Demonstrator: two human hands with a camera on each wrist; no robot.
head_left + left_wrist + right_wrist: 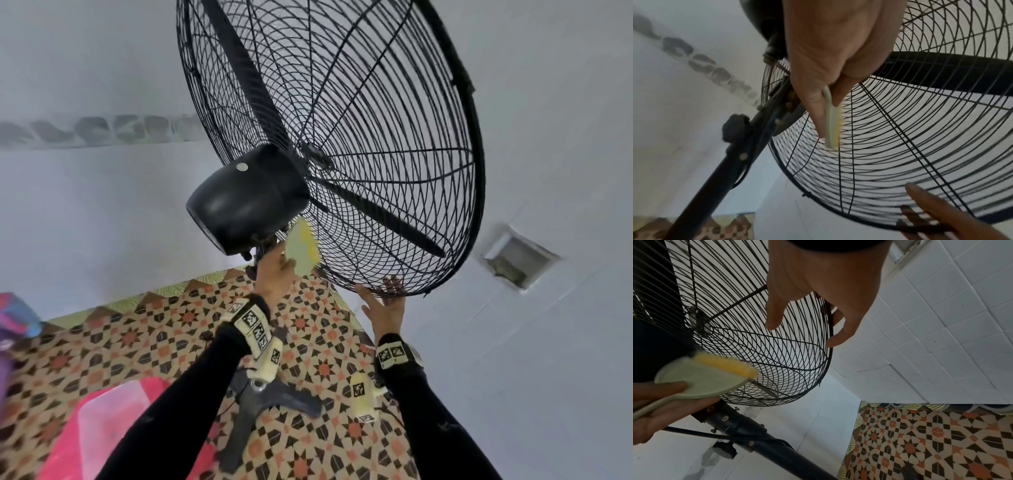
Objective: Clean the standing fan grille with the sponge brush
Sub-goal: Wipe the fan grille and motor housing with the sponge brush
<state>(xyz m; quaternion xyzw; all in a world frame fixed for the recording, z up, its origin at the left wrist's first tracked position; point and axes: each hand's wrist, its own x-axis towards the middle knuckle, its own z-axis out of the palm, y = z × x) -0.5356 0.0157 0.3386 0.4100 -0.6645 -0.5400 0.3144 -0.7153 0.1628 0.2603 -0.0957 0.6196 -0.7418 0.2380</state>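
Note:
The black wire fan grille (359, 113) fills the upper middle of the head view, tilted, with the motor housing (246, 198) at its back. My left hand (275, 274) grips the sponge brush (303, 251), pale green with a yellow sponge. Its sponge (725, 363) lies against the rear grille (890, 146) just below the motor. A finger runs along the back of the brush (831, 123). My right hand (385, 305) steadies the grille's lower rim (830, 331). Its fingers (840, 335) are fairly straight on the front side and the thumb is spread off the rear wires.
The fan's pole (715, 170) slants down to a grey cross base (260, 401) on the patterned floor tiles (325, 370). A pink plastic container (113, 428) sits low left. White tiled walls (941, 321) close in behind and to the right, with a small wall recess (517, 257).

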